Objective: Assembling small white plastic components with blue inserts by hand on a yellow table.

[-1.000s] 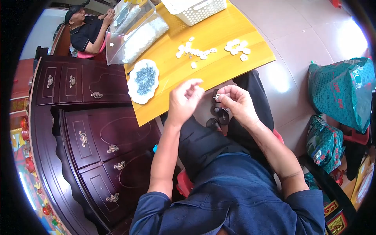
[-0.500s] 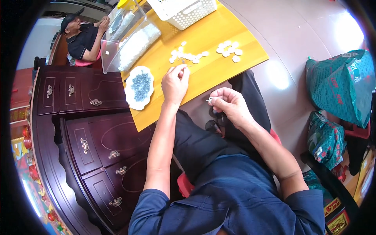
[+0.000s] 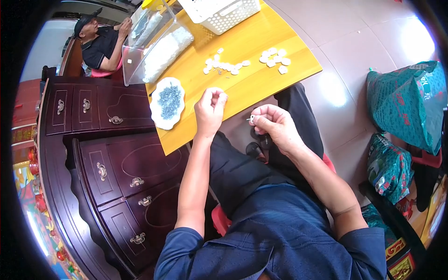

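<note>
— How much room does the seated person have?

— Little on the person's left: a dark red-brown wooden cabinet with brass drawer pulls (image 3: 121, 172) stands close beside the knee. On the right the pale tiled floor (image 3: 354, 51) lies open as far as the green patterned sacks (image 3: 406, 102). Straight ahead, the near edge of the yellow wooden table (image 3: 261, 79) runs just past the hands, its corner jutting over the tiles.

— What sits on the table?

— Nearest the left hand (image 3: 210, 111), a white scalloped plate of small dark screws (image 3: 168, 101) near the table's left edge. Further on, two scatters of small white plastic pieces (image 3: 224, 66), then a clear plastic box (image 3: 154, 44) and a white slotted plastic basket (image 3: 219, 11) at the far edge. Another person in dark clothes (image 3: 100, 42) sits beyond the cabinet.

— And the hands?

— The right hand (image 3: 275, 126) hovers over the lap, just short of the table's edge, fingers pressed together on a small white piece with a metal pin sticking out (image 3: 252, 119). The left hand is raised over the table's near edge, fingertips pinched; whether anything is between them I cannot tell. The two hands are near each other but apart.
</note>
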A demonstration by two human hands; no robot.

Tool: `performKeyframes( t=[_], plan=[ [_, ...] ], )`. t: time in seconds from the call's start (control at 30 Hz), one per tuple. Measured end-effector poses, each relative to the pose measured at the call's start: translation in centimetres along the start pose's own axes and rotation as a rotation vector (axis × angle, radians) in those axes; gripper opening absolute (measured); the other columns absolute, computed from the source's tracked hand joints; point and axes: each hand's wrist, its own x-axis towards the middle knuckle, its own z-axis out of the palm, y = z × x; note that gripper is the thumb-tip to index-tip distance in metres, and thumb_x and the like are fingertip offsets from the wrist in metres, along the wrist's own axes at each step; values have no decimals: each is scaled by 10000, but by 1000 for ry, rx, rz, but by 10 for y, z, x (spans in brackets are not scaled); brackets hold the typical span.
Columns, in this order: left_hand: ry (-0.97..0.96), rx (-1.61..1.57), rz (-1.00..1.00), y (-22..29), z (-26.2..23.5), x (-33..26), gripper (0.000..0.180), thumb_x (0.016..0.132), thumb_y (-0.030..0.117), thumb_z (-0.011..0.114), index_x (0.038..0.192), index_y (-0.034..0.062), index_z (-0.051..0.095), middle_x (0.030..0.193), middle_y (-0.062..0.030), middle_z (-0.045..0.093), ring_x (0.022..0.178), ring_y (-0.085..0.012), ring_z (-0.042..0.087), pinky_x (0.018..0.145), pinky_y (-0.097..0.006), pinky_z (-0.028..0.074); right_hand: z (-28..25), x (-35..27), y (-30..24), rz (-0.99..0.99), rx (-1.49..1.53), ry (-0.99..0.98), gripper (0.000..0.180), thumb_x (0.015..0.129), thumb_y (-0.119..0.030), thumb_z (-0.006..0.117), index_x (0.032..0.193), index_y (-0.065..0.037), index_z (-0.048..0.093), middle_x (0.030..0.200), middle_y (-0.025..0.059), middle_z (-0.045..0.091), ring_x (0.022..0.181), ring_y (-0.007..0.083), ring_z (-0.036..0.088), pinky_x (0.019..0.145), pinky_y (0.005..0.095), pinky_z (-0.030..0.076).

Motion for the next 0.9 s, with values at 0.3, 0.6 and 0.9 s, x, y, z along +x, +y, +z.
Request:
performKeyframes(
  t=[0.3, 0.6, 0.9],
  plan=[
    [-186, -456, -151, 30, -4, -49, 203, 940, 10, 691, 1131, -20, 630, 906, -4, 648, 733, -53, 592, 668, -194, 499, 1, -1, 4, -7, 12, 2, 107, 967, -88, 678, 1055, -28, 664, 926, 34, 723, 781, 68, 651, 716, 208, 514],
    [-222, -395, -171, 39, -1, -63, 225, 891, -36, 702, 1116, -26, 713, 879, -6, 697, 741, -37, 635, 663, -192, 513, 0, -1, 4, -13, 24, -1, 117, 967, -90, 676, 1066, -28, 667, 929, 36, 725, 788, 72, 654, 719, 207, 513],
    [-238, -401, -207, 39, -3, -65, 231, 928, -41, 664, 1158, -35, 655, 927, 8, 647, 770, -26, 595, 683, -165, 483, 0, -1, 3, -32, 22, 7, 124, 961, -87, 680, 1070, -31, 667, 929, 36, 727, 786, 70, 654, 720, 204, 510]
  ],
)
